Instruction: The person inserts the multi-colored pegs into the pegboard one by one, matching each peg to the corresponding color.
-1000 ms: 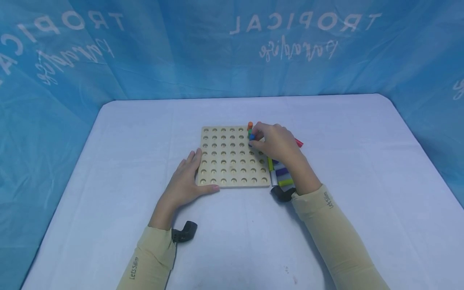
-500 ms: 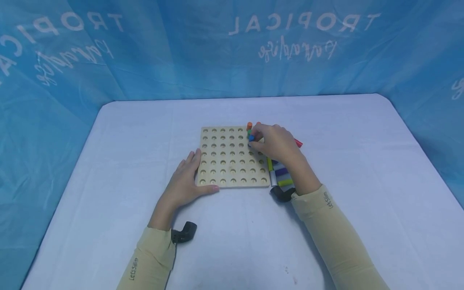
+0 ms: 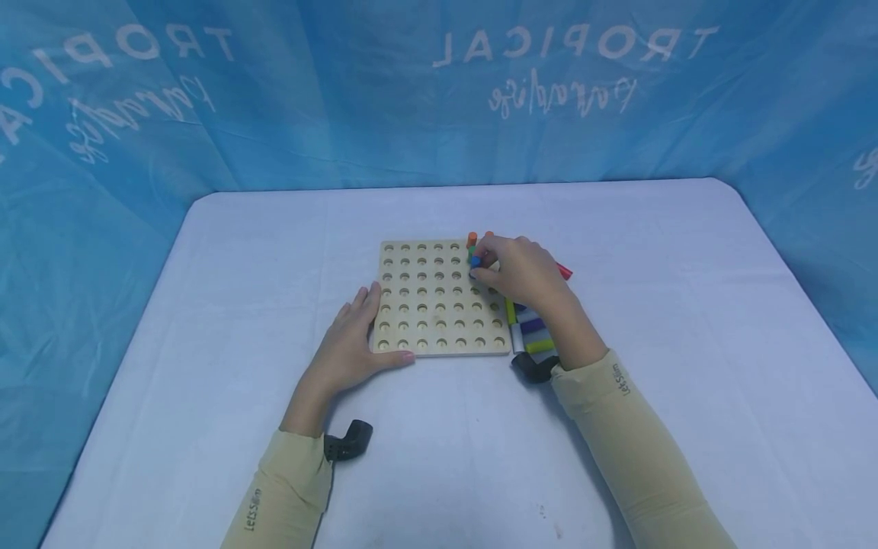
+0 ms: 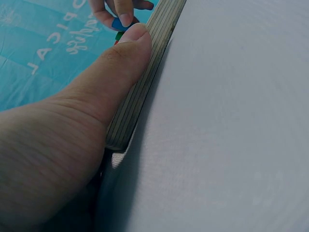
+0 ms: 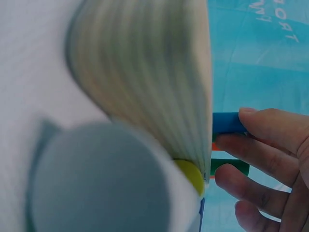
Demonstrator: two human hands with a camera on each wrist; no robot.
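A pale wooden pegboard with rows of round holes lies on the table in the head view. My left hand rests along its left side, fingers extended, with the thumb against the front edge. At the board's far right part, my right hand pinches a blue peg between thumb and fingers. That peg stands at the board's surface; its lower end cannot be made out. Beside it are a green peg and an orange peg, both upright in the board. Another orange peg shows partly behind the right hand.
Loose pegs lie right of the board: a yellow peg, a silver-white peg, a purple peg, a lime peg and a red peg. The right forearm hides part of this pile. A blue curtain hangs behind the white table.
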